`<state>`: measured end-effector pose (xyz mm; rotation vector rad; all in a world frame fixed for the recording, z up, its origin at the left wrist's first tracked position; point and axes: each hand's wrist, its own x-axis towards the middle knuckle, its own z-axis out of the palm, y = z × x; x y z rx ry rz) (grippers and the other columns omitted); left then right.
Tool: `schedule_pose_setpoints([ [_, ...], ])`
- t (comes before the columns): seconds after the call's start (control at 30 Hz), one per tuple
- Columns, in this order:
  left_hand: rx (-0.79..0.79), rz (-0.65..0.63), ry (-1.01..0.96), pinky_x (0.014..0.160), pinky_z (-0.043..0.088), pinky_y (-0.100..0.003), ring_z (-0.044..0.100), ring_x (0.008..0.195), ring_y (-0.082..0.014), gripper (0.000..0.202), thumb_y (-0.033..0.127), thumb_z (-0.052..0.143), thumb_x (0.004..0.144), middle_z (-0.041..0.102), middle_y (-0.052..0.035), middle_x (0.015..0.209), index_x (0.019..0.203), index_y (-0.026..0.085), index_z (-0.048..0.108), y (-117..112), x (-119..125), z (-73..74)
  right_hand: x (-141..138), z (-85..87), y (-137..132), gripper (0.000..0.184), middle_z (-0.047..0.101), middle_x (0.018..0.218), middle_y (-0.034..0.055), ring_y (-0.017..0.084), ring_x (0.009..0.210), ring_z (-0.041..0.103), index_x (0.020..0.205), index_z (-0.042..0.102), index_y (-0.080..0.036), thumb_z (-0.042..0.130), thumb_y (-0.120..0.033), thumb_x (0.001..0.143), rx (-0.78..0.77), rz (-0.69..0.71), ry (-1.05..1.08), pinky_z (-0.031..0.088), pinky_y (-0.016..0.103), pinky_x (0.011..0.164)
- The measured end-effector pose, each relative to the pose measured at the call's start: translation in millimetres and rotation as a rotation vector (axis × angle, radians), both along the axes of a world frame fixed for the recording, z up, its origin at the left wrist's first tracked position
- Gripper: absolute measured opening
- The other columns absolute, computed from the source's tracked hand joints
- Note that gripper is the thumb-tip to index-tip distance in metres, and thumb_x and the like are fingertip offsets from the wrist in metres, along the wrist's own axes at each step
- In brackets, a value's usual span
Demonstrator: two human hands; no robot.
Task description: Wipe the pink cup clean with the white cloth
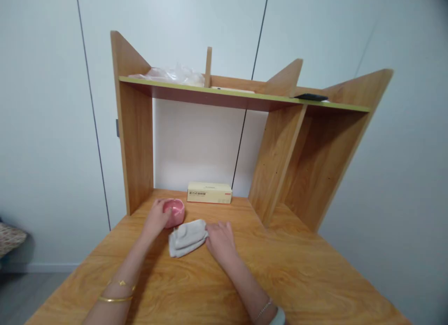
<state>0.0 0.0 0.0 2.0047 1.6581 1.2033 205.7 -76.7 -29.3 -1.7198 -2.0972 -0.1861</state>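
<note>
Steadying the pink cup (pixel 174 212) on the desk (pixel 297 273), your left hand (pixel 156 218) wraps its side, while your right hand (pixel 220 241) lies flat and unclenched, pinning the folded grey cloth (pixel 187 237) just beside the cup.

Glossy pink ceramic cup (pixel 174 211); soft, matt grey folded cloth (pixel 187 237); smooth wood-grain laminate desk (pixel 297 269); matt cream cardboard box (pixel 209 193); crinkled clear plastic bag (pixel 171 74).

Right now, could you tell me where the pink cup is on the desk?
In the head view, the pink cup stands left of centre on the wooden desk, gripped by the left hand, just behind the grey cloth.
</note>
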Motion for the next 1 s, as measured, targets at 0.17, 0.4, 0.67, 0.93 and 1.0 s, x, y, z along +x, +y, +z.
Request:
schedule_pose_setpoints([
  [0.17,0.0,0.07,0.039,0.093,0.038,-0.036,0.05,0.106,-0.0224,0.038,0.03,0.038,0.078,0.047,-0.0115,0.12,0.11,0.014,0.052,-1,-2,-7.1,71,1.2,6,0.027,0.061,0.091,0.0171,0.028,0.092,0.05,0.089,0.061,-0.018,0.038,-0.01,0.077,-0.025,-0.486,0.014,0.026,0.038,0.073],
  [0.4,-0.033,0.003,0.185,0.084,0.042,-0.031,0.053,0.103,-0.0202,0.035,0.04,0.037,0.081,0.047,-0.0053,0.125,0.108,0.021,0.051,-17,7,-10.5,83,7.6,6,0.031,0.056,0.096,0.0073,0.022,0.094,0.044,0.093,0.061,-0.022,0.049,-0.011,0.066,-0.056,-0.187,0.029,0.026,0.03,0.076],
  [0.67,-0.169,0.032,0.45,0.065,0.042,-0.029,0.06,0.085,-0.0217,0.032,0.043,0.037,0.082,0.055,-0.0107,0.107,0.097,0.019,0.053,-17,7,-22.4,78,4.9,12,0.016,0.061,0.089,0.0056,0.021,0.089,0.046,0.084,0.061,-0.021,0.046,-0.026,0.079,0.008,-0.148,0.115,0.026,0.031,0.076],
  [0.93,-0.145,0.02,0.462,0.063,0.037,-0.027,0.059,0.084,-0.0214,0.023,0.038,0.038,0.083,0.061,-0.0068,0.091,0.086,0.02,0.053,-29,20,-17.4,69,5.4,12,0.027,0.063,0.088,0.0101,0.023,0.086,0.051,0.097,0.055,-0.016,0.038,-0.032,0.083,0.326,-0.377,0.299,0.026,0.031,0.075],
  [1.0,-0.141,-0.018,0.41,0.063,0.036,-0.026,0.059,0.081,-0.0211,0.027,0.041,0.038,0.083,0.062,-0.0063,0.086,0.084,0.02,0.053,-36,32,-15.7,66,6.8,9,0.027,0.063,0.088,0.0099,0.022,0.086,0.051,0.099,0.054,-0.016,0.038,-0.031,0.082,0.36,-0.382,0.32,0.026,0.031,0.075],
])
